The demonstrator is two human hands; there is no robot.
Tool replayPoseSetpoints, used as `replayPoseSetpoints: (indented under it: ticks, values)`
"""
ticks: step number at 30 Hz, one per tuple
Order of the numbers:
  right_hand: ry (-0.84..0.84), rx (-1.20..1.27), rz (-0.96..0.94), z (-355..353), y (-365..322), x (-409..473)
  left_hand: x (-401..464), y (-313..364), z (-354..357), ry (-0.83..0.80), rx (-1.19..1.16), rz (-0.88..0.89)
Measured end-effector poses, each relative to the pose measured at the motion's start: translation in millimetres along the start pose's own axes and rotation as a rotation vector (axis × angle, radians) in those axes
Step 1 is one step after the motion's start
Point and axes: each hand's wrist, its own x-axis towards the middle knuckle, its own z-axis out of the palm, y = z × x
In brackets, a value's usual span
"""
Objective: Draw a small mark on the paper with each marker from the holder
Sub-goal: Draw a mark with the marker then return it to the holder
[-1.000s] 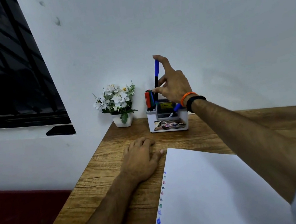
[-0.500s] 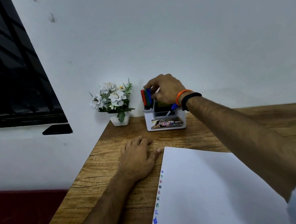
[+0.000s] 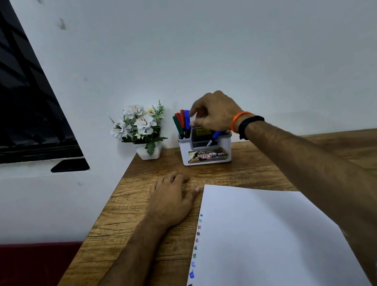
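Note:
A white marker holder (image 3: 206, 158) stands at the back of the wooden table (image 3: 126, 226), against the wall. Green (image 3: 177, 127), red (image 3: 181, 120) and blue (image 3: 187, 119) markers stand upright in its left compartment. A blue pen (image 3: 216, 135) leans in the right one. My right hand (image 3: 217, 113) hovers over the holder, fingers loosely curled, with the fingertips right beside the blue marker and a gap between thumb and forefinger. My left hand (image 3: 171, 200) rests flat on the table, thumb at the far corner of the white paper (image 3: 260, 242). Several small coloured marks (image 3: 196, 240) run down the paper's left edge.
A small white pot of white flowers (image 3: 142, 130) stands left of the holder. A dark window (image 3: 0, 86) with a black phone (image 3: 70, 165) on its sill is on the left wall. A dark red seat (image 3: 19, 281) lies below the table's left edge.
My right hand lowered the blue marker into the holder, pressed it down, and now its fingers have lifted slightly off it. The left hand stayed in place.

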Motion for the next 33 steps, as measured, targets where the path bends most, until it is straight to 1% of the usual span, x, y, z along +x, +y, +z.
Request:
replayPoseSetpoints:
  ticks: [3, 6, 8, 10, 11, 13, 17, 19, 22, 25, 28, 30, 32, 33]
  values:
    - [-0.128, -0.176, -0.041, -8.2, 3.1, -10.3, 0.1, -1.1, 1.1, 0.001, -0.005, -0.005]
    - [-0.229, -0.295, -0.046, -11.5, 8.8, -17.5, 0.9, -2.4, 2.1, 0.001, -0.001, -0.001]
    - [-0.237, -0.365, -0.058, -12.0, 13.5, -20.1, 1.4, -2.9, 2.8, 0.004, -0.001, 0.001]
    - [-0.221, -0.353, -0.06, -13.2, 17.7, -21.5, 1.3, -3.5, 3.4, 0.006, 0.0, 0.007]
    - [-0.206, -0.303, -0.05, -14.9, 18.9, -22.0, 1.3, -3.9, 3.6, 0.009, 0.0, 0.012]
    - [-0.143, -0.097, -0.008, -20.5, 20.9, -21.4, 1.3, -4.0, 3.5, 0.011, 0.002, 0.013]
    - [0.109, 0.395, 0.076, -29.9, 20.3, -19.6, 2.4, -3.1, 3.5, 0.011, 0.008, 0.016]
    - [0.203, 0.671, 0.093, -31.1, 14.0, -23.4, 2.7, -4.2, 4.0, 0.008, 0.006, 0.018]
    - [0.234, 0.894, 0.147, -29.2, -0.7, -35.1, 2.3, -4.8, 4.2, 0.005, 0.007, 0.012]
    - [0.177, 1.009, 0.196, -20.4, -12.1, -49.0, 3.1, -5.7, 4.4, -0.004, -0.002, 0.008]
    - [0.019, 1.033, 0.256, -7.0, -18.0, -68.4, 1.5, -4.2, 0.6, 0.033, -0.071, 0.027]
    - [-0.085, 0.993, 0.28, 1.3, -16.3, -82.4, -0.4, 1.4, -6.3, 0.122, -0.239, 0.007]
    - [-0.161, 0.866, 0.257, 7.0, -11.8, -94.9, -1.9, 7.1, -15.3, 0.197, -0.535, -0.056]
    - [-0.19, 0.794, 0.244, 8.4, -9.7, -100.8, -3.2, 9.9, -19.7, 0.203, -0.709, -0.07]
